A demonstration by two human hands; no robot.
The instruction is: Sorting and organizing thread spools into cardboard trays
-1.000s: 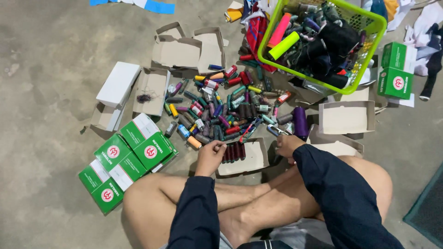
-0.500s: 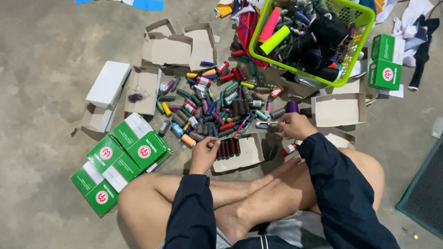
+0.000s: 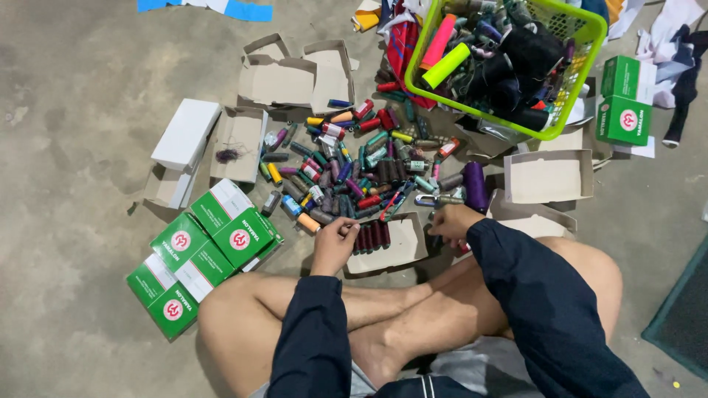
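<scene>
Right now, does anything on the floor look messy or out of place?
Yes. Thread spools lie loose in a heap on the concrete rather than boxed, and the green basket sits tilted, overstuffed. Only one open box holds a neat dark-red row.

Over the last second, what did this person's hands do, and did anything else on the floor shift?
The right hand drew back from the heap of thread spools toward the knee. The left hand stayed at the open box with its row of dark red spools. The green boxes and green basket kept their places.
</scene>
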